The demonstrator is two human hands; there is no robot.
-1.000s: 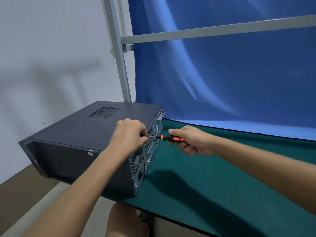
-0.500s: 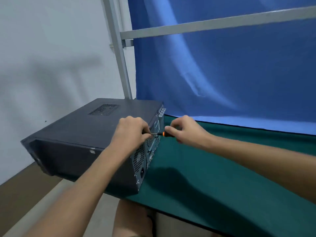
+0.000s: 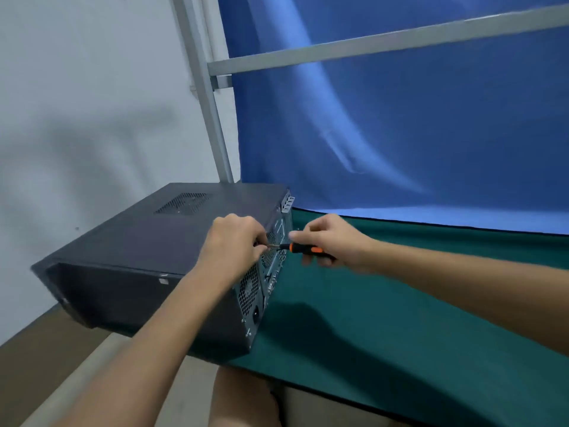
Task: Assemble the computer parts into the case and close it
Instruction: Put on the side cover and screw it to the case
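Left hand pinches the screwdriver shaft against the rear panel; right hand grips its orange-black handle. Computer case: dark grey, lying on its side, closed, vent grille facing up, at left end of green table.

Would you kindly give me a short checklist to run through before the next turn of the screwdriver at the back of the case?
1. Grip of the right hand on the screwdriver handle: ok.
2. Pinch of the left hand on the shaft near the tip: ok.
3. Tip seated in a screw: cannot tell, the left hand hides it.
4. Top panel lying closed on the computer case: ok, as far as visible.
5. Case fully supported on the green mat: cannot tell, its underside is hidden.
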